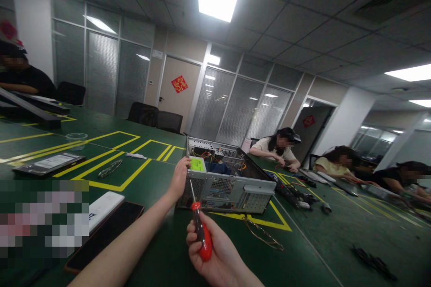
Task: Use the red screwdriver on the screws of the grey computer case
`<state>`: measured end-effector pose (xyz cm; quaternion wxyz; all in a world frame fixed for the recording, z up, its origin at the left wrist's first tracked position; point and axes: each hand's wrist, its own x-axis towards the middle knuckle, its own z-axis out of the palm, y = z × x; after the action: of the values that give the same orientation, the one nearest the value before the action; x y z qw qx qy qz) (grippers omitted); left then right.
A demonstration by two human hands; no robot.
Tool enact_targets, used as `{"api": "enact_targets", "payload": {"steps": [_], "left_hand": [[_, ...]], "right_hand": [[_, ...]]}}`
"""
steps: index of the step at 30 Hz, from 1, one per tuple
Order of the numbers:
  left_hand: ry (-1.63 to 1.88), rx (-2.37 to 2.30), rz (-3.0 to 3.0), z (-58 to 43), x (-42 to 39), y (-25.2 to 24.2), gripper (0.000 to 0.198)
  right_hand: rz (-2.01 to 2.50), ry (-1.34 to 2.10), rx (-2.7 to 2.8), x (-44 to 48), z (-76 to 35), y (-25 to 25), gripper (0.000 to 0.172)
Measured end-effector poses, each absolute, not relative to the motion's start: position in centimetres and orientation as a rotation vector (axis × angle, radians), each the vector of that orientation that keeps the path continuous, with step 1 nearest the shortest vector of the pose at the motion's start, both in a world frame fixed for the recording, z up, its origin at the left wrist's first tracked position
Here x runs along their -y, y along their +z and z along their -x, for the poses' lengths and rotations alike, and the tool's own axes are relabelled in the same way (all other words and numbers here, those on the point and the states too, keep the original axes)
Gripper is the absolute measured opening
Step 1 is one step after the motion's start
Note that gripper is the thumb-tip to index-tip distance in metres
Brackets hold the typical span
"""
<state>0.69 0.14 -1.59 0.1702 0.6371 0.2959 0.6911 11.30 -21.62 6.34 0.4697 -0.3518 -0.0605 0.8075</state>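
Red and dark, the screwdriver (199,223) is partly covered by the right hand (217,245), whose fingers close around its handle. Its long axis points forward and upward, slightly to left. Whether the tip touches the computer case (229,195), lying on the green counter (161,253), is hard to tell. The left hand (179,180) touches the case's left corner; its grip I cannot tell.

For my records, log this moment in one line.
left hand: at open grey metal computer case | right hand: holds red-and-black screwdriver
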Motion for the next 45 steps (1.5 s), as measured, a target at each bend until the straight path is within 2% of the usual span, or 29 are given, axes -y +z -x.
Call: {"api": "enact_targets", "payload": {"steps": [3, 7, 11, 36, 41, 45], "left_hand": [[1.974, -0.829, -1.805, -0.7, -0.2, -1.7, 0.05], [1.972, -0.845, -1.8, -0.7, -0.3, -1.8, 0.051], [1.958, -0.854, -1.807, -0.7, -0.5, -1.9, 0.051], [1.991, -0.842, -1.817, -0.8, -0.4, -1.8, 0.052], [2.008, -0.835, -1.807, -0.8, -0.5, -1.9, 0.051], [2.005, -0.824, -1.809, -0.8, -0.5, -1.8, 0.05]], "right_hand": [[0.894, 1.972, 0.181, 21.7, -11.0, 6.2, 0.028], [0.944, 1.981, 0.153, 22.4, -10.4, 6.9, 0.041], [0.962, 1.865, 0.091, 23.2, -9.9, 8.2, 0.049], [0.935, 1.765, 0.17, 22.5, -10.4, 7.8, 0.035], [0.918, 1.82, 0.305, 22.8, -11.4, 8.1, 0.018], [0.842, 1.901, 0.482, 22.9, -12.8, 8.3, 0.03]]}}
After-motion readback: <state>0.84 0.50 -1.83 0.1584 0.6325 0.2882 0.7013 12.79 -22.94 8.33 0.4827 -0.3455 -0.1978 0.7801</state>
